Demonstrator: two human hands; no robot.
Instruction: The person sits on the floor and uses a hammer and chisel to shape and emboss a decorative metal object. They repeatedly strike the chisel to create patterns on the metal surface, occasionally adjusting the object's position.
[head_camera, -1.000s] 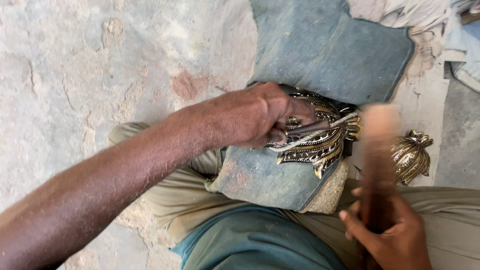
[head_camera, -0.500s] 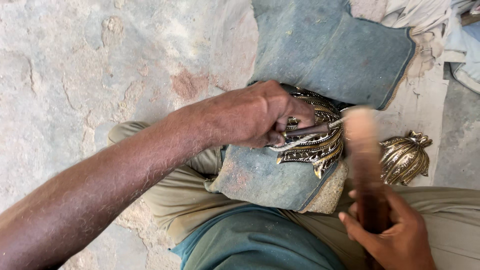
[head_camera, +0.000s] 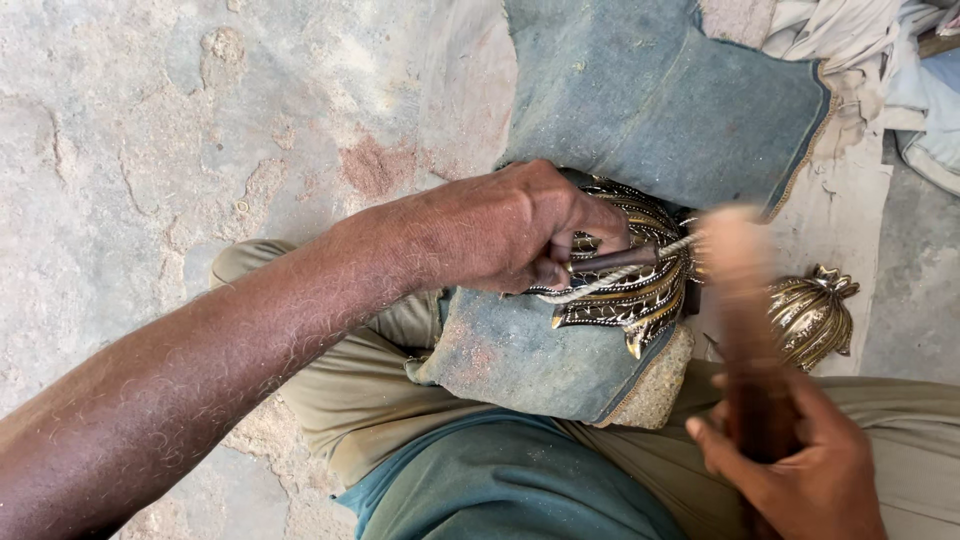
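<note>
Gripping a thin dark metal punch (head_camera: 612, 260), the left hand (head_camera: 510, 225) presses it on a ridged brass ornament (head_camera: 625, 285). Right hand (head_camera: 800, 470) fingers clasp a blurred wooden mallet (head_camera: 745, 330)

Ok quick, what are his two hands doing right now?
Left hand: closed, holding a thin metal punch against the brass piece.
Right hand: closed around a wooden mallet, blurred.

Metal piece (head_camera: 625, 270) on cloth pad (head_camera: 540, 350); second ornament (head_camera: 812, 312) right.
</note>
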